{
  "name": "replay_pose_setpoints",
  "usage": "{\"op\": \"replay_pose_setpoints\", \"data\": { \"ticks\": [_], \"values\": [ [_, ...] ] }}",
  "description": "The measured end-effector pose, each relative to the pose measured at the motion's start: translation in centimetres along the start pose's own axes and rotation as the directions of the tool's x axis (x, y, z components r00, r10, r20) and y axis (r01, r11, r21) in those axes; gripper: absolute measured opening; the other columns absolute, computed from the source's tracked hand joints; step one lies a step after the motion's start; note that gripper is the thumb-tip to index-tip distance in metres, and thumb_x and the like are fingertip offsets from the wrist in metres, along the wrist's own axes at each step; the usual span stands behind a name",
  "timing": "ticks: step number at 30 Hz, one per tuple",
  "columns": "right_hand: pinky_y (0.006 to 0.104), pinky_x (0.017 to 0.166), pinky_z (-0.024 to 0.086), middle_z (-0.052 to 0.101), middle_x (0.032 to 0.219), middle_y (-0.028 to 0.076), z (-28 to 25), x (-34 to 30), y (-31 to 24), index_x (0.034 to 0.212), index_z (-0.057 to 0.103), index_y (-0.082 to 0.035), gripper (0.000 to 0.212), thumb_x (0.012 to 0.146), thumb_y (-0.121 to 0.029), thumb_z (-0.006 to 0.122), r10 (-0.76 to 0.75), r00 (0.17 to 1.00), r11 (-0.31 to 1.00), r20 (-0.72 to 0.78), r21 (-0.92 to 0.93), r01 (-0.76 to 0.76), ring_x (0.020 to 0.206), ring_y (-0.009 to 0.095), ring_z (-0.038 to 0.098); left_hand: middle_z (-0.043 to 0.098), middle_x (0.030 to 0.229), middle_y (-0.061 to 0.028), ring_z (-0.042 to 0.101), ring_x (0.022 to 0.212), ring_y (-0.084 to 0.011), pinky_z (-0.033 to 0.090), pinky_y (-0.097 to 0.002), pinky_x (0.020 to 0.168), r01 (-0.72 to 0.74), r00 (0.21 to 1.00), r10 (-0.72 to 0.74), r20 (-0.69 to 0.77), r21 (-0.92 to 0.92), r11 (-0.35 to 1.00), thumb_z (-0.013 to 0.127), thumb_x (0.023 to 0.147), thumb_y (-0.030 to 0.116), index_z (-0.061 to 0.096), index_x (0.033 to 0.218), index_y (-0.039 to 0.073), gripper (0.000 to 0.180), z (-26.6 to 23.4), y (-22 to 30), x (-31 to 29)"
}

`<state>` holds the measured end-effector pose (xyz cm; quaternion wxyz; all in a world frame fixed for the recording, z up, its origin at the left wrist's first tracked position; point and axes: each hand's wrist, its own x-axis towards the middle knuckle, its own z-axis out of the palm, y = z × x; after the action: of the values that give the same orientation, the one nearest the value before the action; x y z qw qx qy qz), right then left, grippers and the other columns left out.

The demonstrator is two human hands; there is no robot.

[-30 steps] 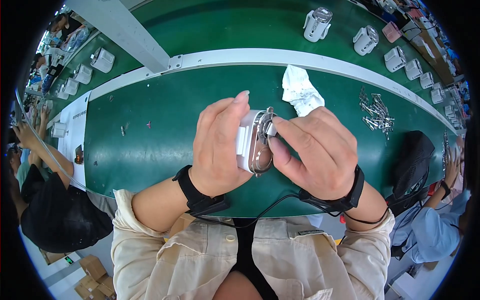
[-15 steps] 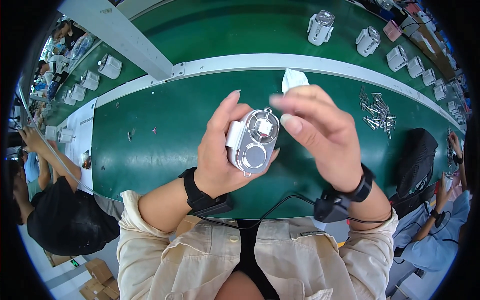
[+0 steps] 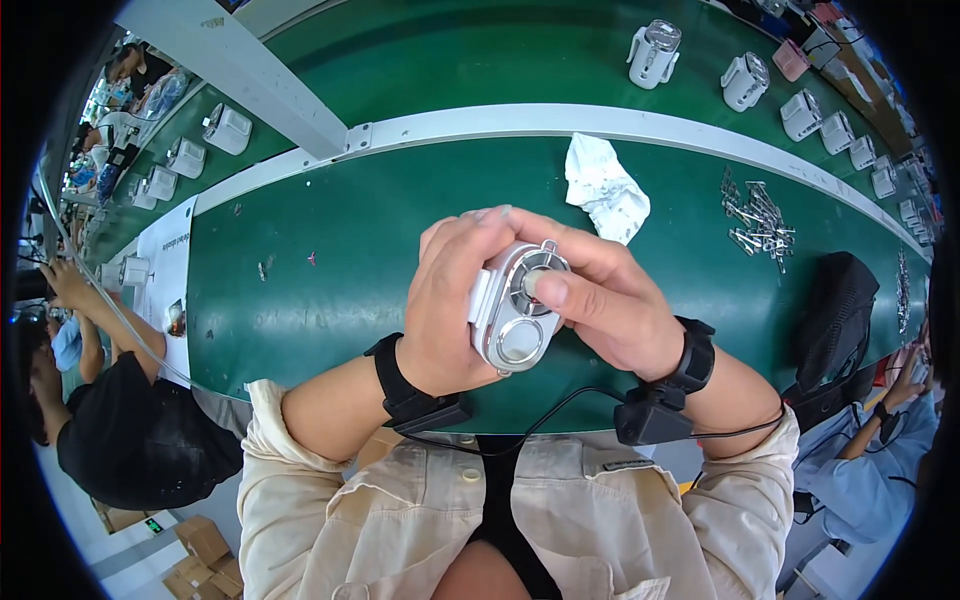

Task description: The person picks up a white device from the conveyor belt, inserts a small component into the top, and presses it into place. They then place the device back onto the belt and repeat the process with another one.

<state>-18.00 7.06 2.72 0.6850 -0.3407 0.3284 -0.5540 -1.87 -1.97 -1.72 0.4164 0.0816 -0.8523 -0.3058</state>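
A small white device (image 3: 521, 341) with two round parts on its face, the upper one spoked and the lower one a shiny disc, is held above the green table, its face turned up. My left hand (image 3: 440, 315) wraps round its left side. My right hand (image 3: 627, 312) closes on it from the right, with the thumb pressed on the upper round part and the fingers curled round the far end. A wire loop sticks out at the top of the device. The thumb hides part of the spoked opening.
Beyond my hands lies a crumpled white cloth or paper (image 3: 605, 190). To the right are a pile of metal clips (image 3: 760, 225) and a black bag (image 3: 838, 315). White devices (image 3: 655, 55) stand on a green surface behind the white rail (image 3: 500, 120). Other people sit at both sides.
My right hand has come down and left onto the device, its thumb now on the upper round part. The device has shifted slightly right and nearer. More of the crumpled white piece shows.
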Motion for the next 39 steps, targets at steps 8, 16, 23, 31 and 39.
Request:
{"op": "replay_pose_setpoints", "data": {
  "ticks": [8,16,23,31,39],
  "values": [
    [0.0353,0.090,0.047,0.058,0.120,0.014,-1.2,-0.4,-3.1,0.122,0.059,0.000,0.040,0.086,-0.016,0.066,-0.493,0.865,0.513,0.091,-0.772,0.374,0.108,0.025,0.058,0.055,0.113,-0.0163,0.059,0.100,-0.0257,0.049,-0.0357,0.083,-0.045,0.998,0.045,-0.031,-0.004,0.999,0.084,0.068,0.009,0.024,0.142,-0.002,0.096,-0.3,0.1,0.7],
    [0.0359,0.066,0.047,0.063,0.089,0.010,0.9,-1.5,-3.9,0.091,0.068,0.000,0.028,0.065,-0.005,0.078,-0.573,0.707,-0.225,0.415,-0.909,0.352,0.075,0.026,0.059,0.059,0.107,-0.0138,0.058,0.091,-0.0309,0.043,-0.0430,0.086,0.035,0.993,-0.032,-0.117,0.025,0.999,0.080,0.067,0.010,0.038,0.135,-0.001,0.081,0.7,0.0,0.4],
    [0.0329,0.057,0.046,0.063,0.079,0.010,1.1,-1.3,-3.1,0.088,0.067,0.001,0.027,0.063,0.000,0.076,-0.634,0.710,-0.135,0.306,-0.948,0.288,0.066,0.025,0.059,0.057,0.109,-0.0158,0.058,0.096,-0.0289,0.047,-0.0405,0.083,-0.079,0.995,0.090,-0.043,0.209,0.975,0.080,0.070,0.007,0.031,0.139,-0.003,0.085,0.3,0.3,1.1],
    [0.0322,0.054,0.046,0.063,0.077,0.010,1.7,-1.6,-3.2,0.086,0.065,0.001,0.026,0.063,0.003,0.076,-0.620,0.736,-0.164,0.272,-0.962,0.218,0.064,0.025,0.059,0.058,0.112,-0.0182,0.058,0.095,-0.0319,0.043,-0.0465,0.083,-0.141,0.984,0.165,-0.061,0.281,0.949,0.075,0.069,0.008,0.042,0.132,-0.004,0.073,0.5,0.2,1.3],
    [0.0315,0.053,0.046,0.063,0.074,0.008,1.5,-1.6,-3.5,0.087,0.065,0.000,0.025,0.064,0.004,0.075,-0.587,0.794,0.071,0.157,-0.967,0.244,0.061,0.022,0.058,0.059,0.106,-0.0152,0.059,0.094,-0.0302,0.046,-0.0436,0.083,-0.123,0.990,0.139,-0.031,0.307,0.944,0.075,0.077,0.016,0.035,0.136,-0.002,0.074,0.5,0.6,1.3]
  ]
}}
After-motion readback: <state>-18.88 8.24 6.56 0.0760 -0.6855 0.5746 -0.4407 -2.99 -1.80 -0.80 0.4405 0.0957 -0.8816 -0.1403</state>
